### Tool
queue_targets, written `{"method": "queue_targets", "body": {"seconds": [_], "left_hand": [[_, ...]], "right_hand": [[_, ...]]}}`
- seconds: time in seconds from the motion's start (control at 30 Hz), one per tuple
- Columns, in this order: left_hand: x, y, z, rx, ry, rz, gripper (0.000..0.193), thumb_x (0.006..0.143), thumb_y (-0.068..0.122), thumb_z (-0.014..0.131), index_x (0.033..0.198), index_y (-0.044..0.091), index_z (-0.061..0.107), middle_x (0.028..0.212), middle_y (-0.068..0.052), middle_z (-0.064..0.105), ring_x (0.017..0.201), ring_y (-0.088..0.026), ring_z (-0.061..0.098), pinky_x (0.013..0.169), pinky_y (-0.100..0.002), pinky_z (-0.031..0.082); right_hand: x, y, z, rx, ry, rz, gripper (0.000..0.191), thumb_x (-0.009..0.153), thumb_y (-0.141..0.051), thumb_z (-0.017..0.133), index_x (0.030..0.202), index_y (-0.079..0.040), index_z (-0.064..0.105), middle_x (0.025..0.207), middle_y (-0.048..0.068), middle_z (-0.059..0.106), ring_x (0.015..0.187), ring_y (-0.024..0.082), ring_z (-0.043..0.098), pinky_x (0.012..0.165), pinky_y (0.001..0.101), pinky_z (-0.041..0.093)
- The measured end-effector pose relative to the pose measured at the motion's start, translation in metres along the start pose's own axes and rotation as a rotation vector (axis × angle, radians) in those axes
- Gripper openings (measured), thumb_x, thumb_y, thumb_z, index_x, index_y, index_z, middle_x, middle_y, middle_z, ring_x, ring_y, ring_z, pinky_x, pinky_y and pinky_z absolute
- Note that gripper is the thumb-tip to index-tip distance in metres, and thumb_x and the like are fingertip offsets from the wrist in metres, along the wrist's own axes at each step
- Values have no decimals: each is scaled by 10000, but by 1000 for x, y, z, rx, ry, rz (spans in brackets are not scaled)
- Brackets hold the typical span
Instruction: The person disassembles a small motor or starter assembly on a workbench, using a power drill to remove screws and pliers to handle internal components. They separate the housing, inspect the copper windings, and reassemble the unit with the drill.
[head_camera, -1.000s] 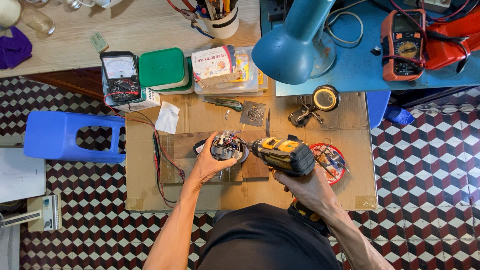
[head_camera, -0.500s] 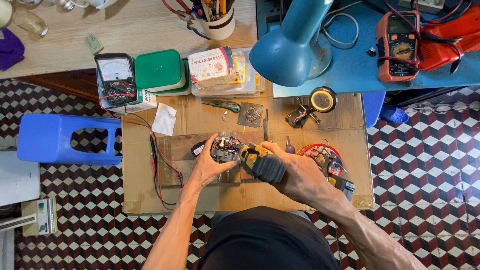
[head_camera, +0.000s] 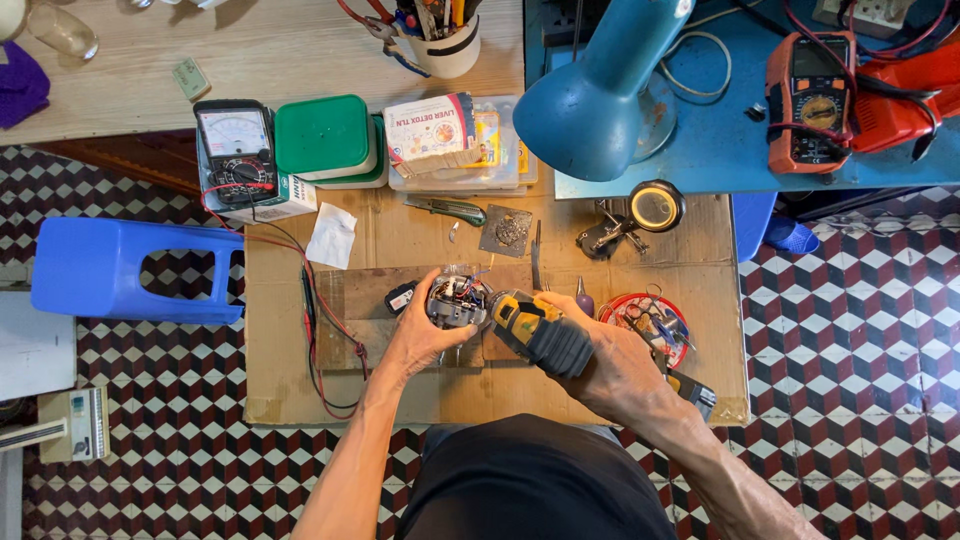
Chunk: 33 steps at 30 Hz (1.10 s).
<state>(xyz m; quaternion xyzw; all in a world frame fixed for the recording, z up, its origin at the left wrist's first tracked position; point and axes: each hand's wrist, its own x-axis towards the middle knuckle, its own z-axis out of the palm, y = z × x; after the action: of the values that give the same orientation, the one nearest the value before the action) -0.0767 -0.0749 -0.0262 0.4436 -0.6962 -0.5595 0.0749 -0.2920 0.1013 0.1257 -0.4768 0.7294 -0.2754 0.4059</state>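
The left hand (head_camera: 425, 335) wraps its fingers around a small round device with exposed wiring (head_camera: 458, 302), pinning it to the cardboard-covered worktop (head_camera: 420, 385) so it stays put, while the right hand (head_camera: 610, 365) grips a yellow-black power screwdriver (head_camera: 540, 328) whose tip meets the device just beside those fingers.

The cordless drill (head_camera: 540, 330) is yellow-and-black plastic with a matt rubbery-looking grip. The desk (head_camera: 400, 225) is covered with plain brown cardboard (dull, a bit scuffed). At 11 o'clock from it, the green box (head_camera: 322, 135) is smooth plastic. The lamp (head_camera: 600, 95) shade is glossy blue.
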Motion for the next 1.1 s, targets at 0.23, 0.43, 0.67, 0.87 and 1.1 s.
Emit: {"method": "queue_targets", "body": {"seconds": [0.23,0.43,0.67,0.87,1.1], "left_hand": [[2,-2,2,13,0,-15,1120,579,308,912,1533,103,363,1385,-150,607,1258,-253,619,1068,-364,491],[2,-3,4,82,4,-28,1134,570,345,900,1543,120,362,1389,-149,616,1263,-255,625,1077,-367,488],[1,-2,3,58,-11,-40,1148,569,358,894,1552,129,345,1402,-152,598,1280,-264,611,1087,-383,485],[1,-1,3,104,-1,-75,1140,558,343,896,1552,160,369,1399,-139,610,1273,-259,614,1085,-383,479],[2,3,4,51,-3,-86,1143,564,325,899,1553,138,358,1386,-150,627,1265,-257,632,1088,-379,486]], "right_hand": [[-8,-1,2,-23,21,113,687,857,-227,678,1502,-226,442,833,134,742,751,291,747,675,421,573],[-14,2,7,-3,63,74,616,861,-219,679,1433,-197,450,881,156,752,817,325,754,695,435,581],[-17,0,12,18,86,84,602,854,-204,670,1418,-216,459,903,156,755,823,341,757,713,437,595],[-22,1,17,66,151,69,566,860,-207,692,1384,-195,479,937,160,757,866,359,751,724,448,582],[-25,0,26,43,121,96,773,728,-133,751,1435,-190,446,982,160,749,912,373,733,734,442,581]]}}
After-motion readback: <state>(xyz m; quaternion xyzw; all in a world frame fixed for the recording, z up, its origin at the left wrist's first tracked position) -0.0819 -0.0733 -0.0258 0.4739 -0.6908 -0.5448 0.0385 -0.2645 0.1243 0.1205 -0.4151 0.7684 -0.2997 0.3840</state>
